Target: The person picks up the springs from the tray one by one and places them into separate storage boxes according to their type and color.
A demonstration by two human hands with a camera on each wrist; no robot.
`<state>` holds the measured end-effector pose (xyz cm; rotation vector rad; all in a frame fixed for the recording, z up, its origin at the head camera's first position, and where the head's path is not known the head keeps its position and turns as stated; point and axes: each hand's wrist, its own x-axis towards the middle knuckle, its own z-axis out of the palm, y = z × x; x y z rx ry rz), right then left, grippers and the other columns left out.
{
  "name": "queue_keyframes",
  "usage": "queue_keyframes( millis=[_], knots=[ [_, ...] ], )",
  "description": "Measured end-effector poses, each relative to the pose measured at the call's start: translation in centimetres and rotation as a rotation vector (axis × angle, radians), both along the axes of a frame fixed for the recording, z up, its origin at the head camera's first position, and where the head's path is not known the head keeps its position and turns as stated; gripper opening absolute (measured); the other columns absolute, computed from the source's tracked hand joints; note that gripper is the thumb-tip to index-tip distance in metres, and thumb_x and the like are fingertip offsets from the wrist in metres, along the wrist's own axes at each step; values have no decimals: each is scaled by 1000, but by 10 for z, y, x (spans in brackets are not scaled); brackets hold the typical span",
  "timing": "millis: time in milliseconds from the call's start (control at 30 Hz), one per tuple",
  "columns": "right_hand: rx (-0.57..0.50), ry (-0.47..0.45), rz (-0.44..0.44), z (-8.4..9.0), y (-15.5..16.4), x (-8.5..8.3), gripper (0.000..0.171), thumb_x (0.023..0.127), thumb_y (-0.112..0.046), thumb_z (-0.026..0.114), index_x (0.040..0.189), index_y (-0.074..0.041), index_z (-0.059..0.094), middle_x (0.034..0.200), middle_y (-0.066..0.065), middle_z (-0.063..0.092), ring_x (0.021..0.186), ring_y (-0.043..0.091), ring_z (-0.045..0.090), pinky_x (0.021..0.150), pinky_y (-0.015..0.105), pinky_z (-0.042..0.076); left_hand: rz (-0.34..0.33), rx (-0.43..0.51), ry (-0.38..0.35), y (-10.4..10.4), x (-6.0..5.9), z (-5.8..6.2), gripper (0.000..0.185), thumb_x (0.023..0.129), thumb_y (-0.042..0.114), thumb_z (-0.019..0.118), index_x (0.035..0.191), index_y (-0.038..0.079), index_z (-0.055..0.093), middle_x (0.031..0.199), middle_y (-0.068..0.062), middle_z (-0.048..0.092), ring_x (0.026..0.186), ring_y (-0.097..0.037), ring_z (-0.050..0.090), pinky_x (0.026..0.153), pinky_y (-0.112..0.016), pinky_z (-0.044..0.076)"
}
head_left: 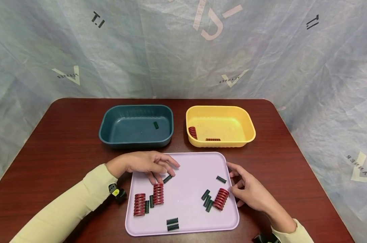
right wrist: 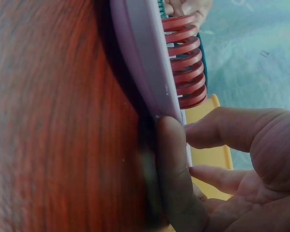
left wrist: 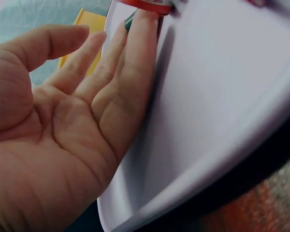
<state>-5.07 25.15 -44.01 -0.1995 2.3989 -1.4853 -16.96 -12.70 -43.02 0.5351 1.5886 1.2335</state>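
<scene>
The backdrop sheet [head_left: 183,50] behind the table carries the word "PLANNER" beside a pale V-shaped mark, seen upside down at left, centre and right. Dark marks reading "I.T" stand near its top.

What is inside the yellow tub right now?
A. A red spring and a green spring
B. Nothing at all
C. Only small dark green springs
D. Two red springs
D: the yellow tub holds two red springs, one against its left wall and one lying along its front wall; the single small green spring sits in the blue tub instead.
</scene>
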Motion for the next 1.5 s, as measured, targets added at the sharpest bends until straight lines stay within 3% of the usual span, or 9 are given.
queue_keyframes(
  millis=[133,367,567,700,933,1267,1500],
  knots=[
    [5,0,-7,0,0,0,78,87,14,64,157,-8,36,128,23,50,76,23,63,44,41,58,52,-12,33,2,2,0,43,98,5,65,140,7,61,127,-12,68,87,-27,71,70,-36,63],
    [15,11,-3,0,0,0,78,87,14,63,157,-8,37,127,23,50,75,22,63,43,40,57,170,-72,304,9,7,-1,37,88,15,83,123,14,73,115,-5,70,69,-17,60,54,-30,53],
    [14,16,0,-1,0,0,77,87,14,63,156,-8,37,126,23,50,75,22,62,43,40,57,239,-80,388,13,9,-2,35,86,5,83,119,11,74,108,-7,68,61,-16,55,50,-29,48],
    [8,19,12,-1,0,0,77,88,13,64,157,-7,36,126,24,49,75,22,63,43,40,57,236,-58,370,11,10,3,42,89,1,78,129,10,70,115,-8,70,65,-21,61,53,-32,54],
    [3,25,21,-1,1,0,77,88,12,64,157,-6,35,126,24,49,75,21,63,43,40,57,244,44,217,6,7,17,56,93,-1,72,147,5,55,132,-18,66,89,-30,73,71,-41,63],
    [4,28,23,0,1,0,77,87,14,63,157,-6,35,126,25,49,75,21,63,43,40,57,313,142,101,-8,-4,40,56,96,0,70,149,8,53,134,-28,62,100,-33,74,76,-41,64],
    [2,23,24,0,0,0,77,88,13,64,157,-5,34,126,24,49,76,22,63,43,40,57,372,193,87,-23,-17,50,58,99,2,67,154,5,46,138,-24,61,106,-34,72,79,-40,63]
  ],
)
